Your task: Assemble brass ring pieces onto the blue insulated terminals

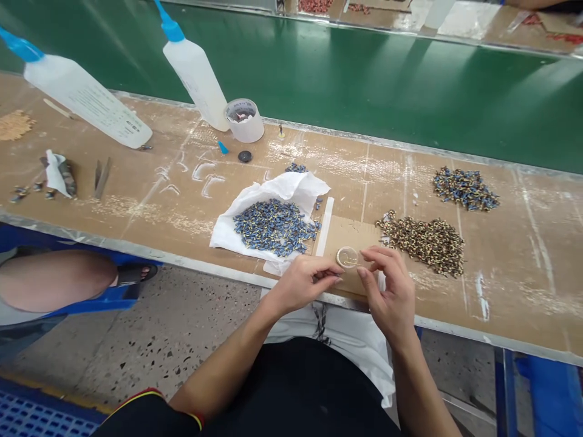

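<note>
A small round clear cup (347,257) stands on a cardboard piece (353,233) at the table's front edge. Just left of it, my left hand (306,279) is closed in a pinch, with a tiny dark piece barely showing at the fingertips. My right hand (390,285), on the other side, pinches what looks like a thin stick (353,263) that reaches over the cup. To the left lies a heap of small blue and yellow parts (276,227) on white cloth (298,185). Beyond my right hand is a pile of small brown and cream parts (428,243).
Two white bottles with blue nozzles, one (86,100) further left and one (195,79) nearer, stand beside a tape roll (246,121) holding scraps. Another blue pile (464,188) lies back right. Behind runs a green belt (364,91). A person's leg (59,279) shows at left.
</note>
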The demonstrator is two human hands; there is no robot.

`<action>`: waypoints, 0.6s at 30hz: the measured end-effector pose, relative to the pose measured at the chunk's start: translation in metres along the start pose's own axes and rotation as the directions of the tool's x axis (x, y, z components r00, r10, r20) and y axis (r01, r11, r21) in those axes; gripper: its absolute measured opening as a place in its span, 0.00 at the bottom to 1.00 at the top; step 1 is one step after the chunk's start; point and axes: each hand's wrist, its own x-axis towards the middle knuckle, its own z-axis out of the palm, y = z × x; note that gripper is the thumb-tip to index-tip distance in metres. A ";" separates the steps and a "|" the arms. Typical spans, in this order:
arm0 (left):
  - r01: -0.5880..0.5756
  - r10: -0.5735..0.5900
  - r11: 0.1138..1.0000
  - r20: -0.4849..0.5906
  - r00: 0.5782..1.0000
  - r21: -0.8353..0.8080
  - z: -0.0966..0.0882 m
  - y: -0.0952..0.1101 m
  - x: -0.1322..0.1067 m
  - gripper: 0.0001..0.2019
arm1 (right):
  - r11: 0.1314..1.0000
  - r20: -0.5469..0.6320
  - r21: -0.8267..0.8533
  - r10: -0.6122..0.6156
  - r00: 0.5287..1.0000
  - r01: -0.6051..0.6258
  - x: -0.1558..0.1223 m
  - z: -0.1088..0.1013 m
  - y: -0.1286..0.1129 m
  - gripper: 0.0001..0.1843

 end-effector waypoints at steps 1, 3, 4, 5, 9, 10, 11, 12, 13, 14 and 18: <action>0.005 -0.005 1.000 0.000 1.000 0.000 0.000 0.000 0.000 0.06 | 1.000 -0.032 -0.009 0.023 0.999 -0.023 0.000 -0.004 0.005 0.10; 0.008 -0.009 1.000 -0.005 1.000 -0.002 0.000 -0.001 -0.001 0.06 | 0.992 -0.109 -0.087 0.080 0.991 -0.090 0.000 -0.015 0.018 0.09; 0.008 -0.008 1.000 -0.011 1.000 -0.002 0.000 -0.001 -0.001 0.06 | 0.981 -0.144 -0.145 0.106 0.984 -0.127 0.001 -0.021 0.025 0.09; 0.009 -0.009 1.000 -0.015 1.000 -0.002 0.001 -0.001 -0.001 0.06 | 0.967 -0.166 -0.201 0.124 0.978 -0.157 0.001 -0.026 0.033 0.09; 0.014 -0.014 1.000 -0.016 1.000 0.008 0.000 -0.002 -0.001 0.06 | 0.935 -0.119 -0.316 0.130 0.984 -0.162 0.004 -0.039 0.055 0.10; 0.012 -0.011 1.000 -0.017 1.000 0.012 0.000 -0.002 -0.001 0.06 | 0.933 -0.087 -0.328 0.126 0.988 -0.148 0.005 -0.041 0.058 0.10; 0.008 -0.008 1.000 -0.018 1.000 0.016 0.001 -0.002 -0.001 0.06 | 0.932 -0.057 -0.338 0.120 0.991 -0.133 0.006 -0.041 0.059 0.10; 0.005 -0.005 1.000 -0.020 1.000 0.019 0.001 -0.002 -0.001 0.06 | 0.931 -0.032 -0.346 0.114 0.993 -0.118 0.008 -0.042 0.060 0.10; 0.004 -0.003 1.000 -0.021 1.000 0.020 0.001 -0.002 -0.001 0.06 | 0.930 -0.013 -0.352 0.105 0.994 -0.103 0.009 -0.042 0.060 0.10; 0.004 -0.003 1.000 -0.024 1.000 0.020 0.002 -0.002 -0.002 0.06 | 0.929 0.003 -0.359 0.094 0.996 -0.087 0.011 -0.043 0.061 0.10; 0.012 -0.011 1.000 -0.048 0.999 0.020 0.004 -0.003 -0.003 0.06 | 0.911 0.088 -0.412 0.036 0.995 0.003 0.015 -0.047 0.061 0.09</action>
